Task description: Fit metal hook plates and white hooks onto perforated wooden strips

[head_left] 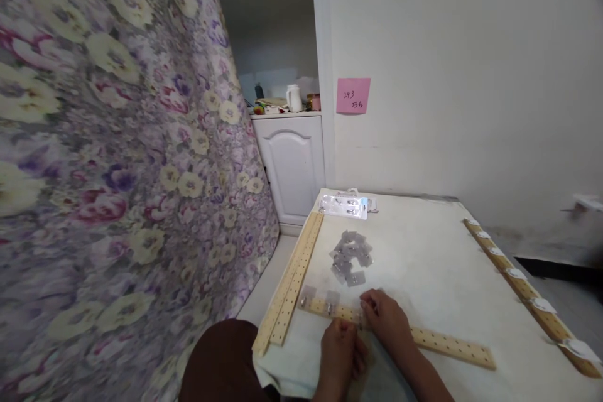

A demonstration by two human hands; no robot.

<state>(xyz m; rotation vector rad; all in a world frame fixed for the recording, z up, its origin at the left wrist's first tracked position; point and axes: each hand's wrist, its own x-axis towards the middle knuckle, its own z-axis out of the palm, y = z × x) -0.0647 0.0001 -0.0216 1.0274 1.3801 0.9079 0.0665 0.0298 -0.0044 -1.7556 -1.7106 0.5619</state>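
A pale wooden strip (452, 347) with rows of small holes lies crosswise on the table in front of me. Two clear square plates with metal hooks, a left hook plate (308, 296) and a second hook plate (332, 303), sit on its left part. My left hand (340, 348) is closed at the strip's near edge, fingers curled; what they grip is hidden. My right hand (387, 319) pinches at the strip's far edge, beside a small metal hook (361, 321) that shows between both hands. Beyond the strip lies a loose pile of clear hook plates (351, 254).
Two more holed strips (293, 282) lie along the table's left edge. Packaging (343, 206) rests at the back. A strip with white round pieces (532, 295) runs along the right edge. A floral curtain (141, 169) hangs at left; a wall (447, 75) stands behind.
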